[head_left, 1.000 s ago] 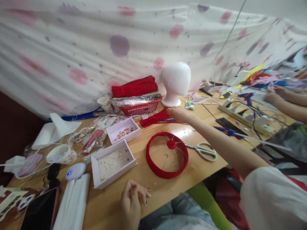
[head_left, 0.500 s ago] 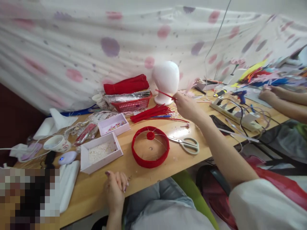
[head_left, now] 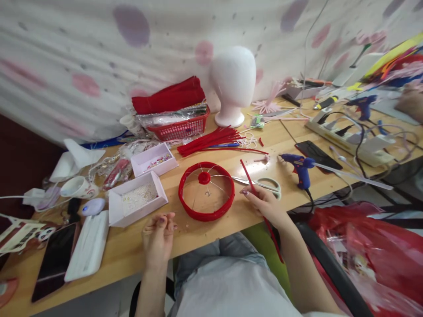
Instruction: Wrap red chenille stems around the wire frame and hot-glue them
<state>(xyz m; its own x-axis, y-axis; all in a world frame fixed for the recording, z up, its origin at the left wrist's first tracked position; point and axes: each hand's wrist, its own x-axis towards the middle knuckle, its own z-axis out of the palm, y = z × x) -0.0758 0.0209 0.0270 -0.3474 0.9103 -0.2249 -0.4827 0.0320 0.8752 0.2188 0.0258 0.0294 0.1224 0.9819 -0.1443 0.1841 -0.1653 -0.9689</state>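
My right hand (head_left: 267,203) is closed around a red pipe cleaner (head_left: 246,174). The stem slants up from its fingers, and its long tail hangs below the hand past the table edge. Under that hand lie white-handled scissors (head_left: 273,186), partly covered. A red-wrapped ring (head_left: 206,216) with thin wire spokes and a small red disc (head_left: 204,177) rests on the table between my hands. My left hand (head_left: 159,233) is at the table edge, fingers curled together, with nothing visible in them. Behind the ring lies a bundle of red pipe cleaners (head_left: 211,141).
A white box of pearl beads (head_left: 160,207) and a box of gems (head_left: 134,165) stand left. Farther back are a red basket (head_left: 178,130) and a foam head (head_left: 233,79). Right are a blue glue gun (head_left: 300,169), a power strip (head_left: 346,143) and a co-worker's hand (head_left: 411,103).
My right hand has drawn back from beside the foam head to the scissors, bringing the red pipe cleaner. My left hand stays near the table edge with fingers curled. The view has tilted down.
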